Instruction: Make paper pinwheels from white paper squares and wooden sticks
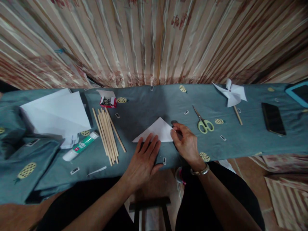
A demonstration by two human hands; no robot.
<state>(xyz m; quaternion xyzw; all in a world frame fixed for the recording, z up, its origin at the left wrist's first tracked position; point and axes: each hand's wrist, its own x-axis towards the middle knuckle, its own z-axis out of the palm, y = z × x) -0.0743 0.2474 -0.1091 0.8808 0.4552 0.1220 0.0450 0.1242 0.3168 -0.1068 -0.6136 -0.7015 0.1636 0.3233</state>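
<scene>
1. The paper [164,129] lies mid-bench [149,102], apparently folded into a triangle.
2. Left hand [143,160] lies flat on it, fingers slightly spread; right hand [187,141] pinches its right corner.
3. No cuts show; scissors [201,120] lie right.
4. One pinwheel [231,93], far right, looks finished.

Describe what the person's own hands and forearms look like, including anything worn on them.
The left hand and right hand are ungloved. No sleeve shows on the left forearm or the right forearm. A shiny, silver-coloured bracelet circles the right wrist; nothing worn shows on the left wrist.
</scene>
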